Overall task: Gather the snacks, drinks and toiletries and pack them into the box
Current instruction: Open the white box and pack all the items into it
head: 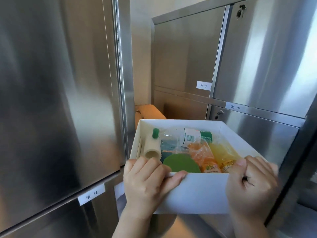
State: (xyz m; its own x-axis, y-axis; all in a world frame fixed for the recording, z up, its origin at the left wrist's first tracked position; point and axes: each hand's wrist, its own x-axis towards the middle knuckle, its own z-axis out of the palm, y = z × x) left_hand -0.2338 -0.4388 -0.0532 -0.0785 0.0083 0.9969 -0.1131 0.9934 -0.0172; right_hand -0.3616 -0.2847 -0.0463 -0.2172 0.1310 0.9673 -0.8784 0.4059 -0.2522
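My open white box [197, 191] has a clear bottle [180, 136] lying along its far wall, a cream tube [152, 147] at left

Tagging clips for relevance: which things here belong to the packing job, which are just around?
Job: white cardboard box, clear green-capped bottle, orange drink bottle, yellow drink bottle, cream tube, left hand, right hand.
Around: stainless steel cabinets, white paper labels, brown carton.
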